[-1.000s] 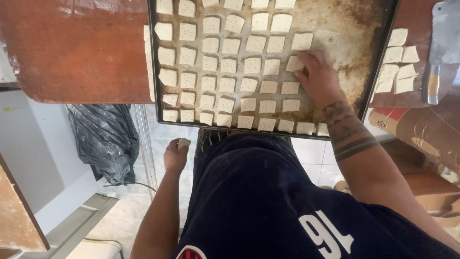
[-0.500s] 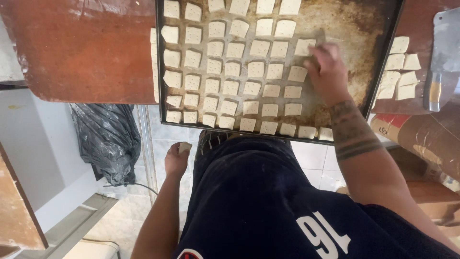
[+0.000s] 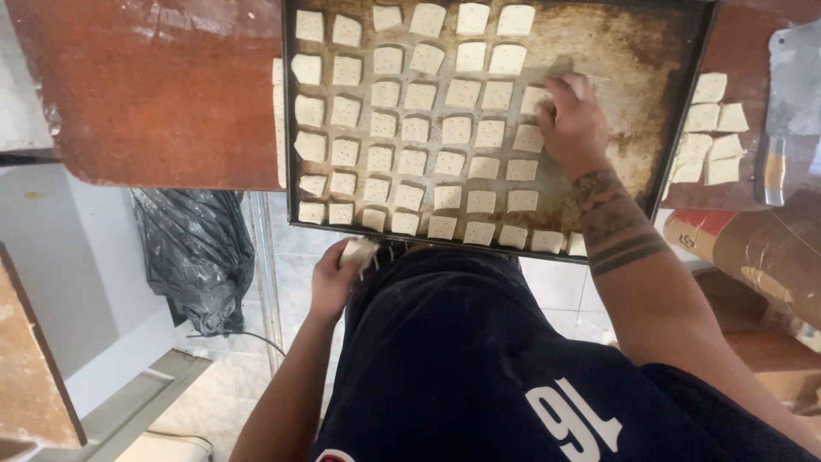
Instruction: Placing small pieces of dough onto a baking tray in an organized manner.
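Reddish-brown worktop carries a stained tray; tiled floor below. Right hand pinches a dough square on the tray. Left hand grips dough pieces.

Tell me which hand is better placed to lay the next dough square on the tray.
Probably the right hand: it is over the baking tray beside the bare patch. The left hand holds dough squares below the tray's near edge.

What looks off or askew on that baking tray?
The baking tray overhangs the table edge toward the person. Dough squares sit in slightly crooked rows. The tray's bare right side is stained brown.
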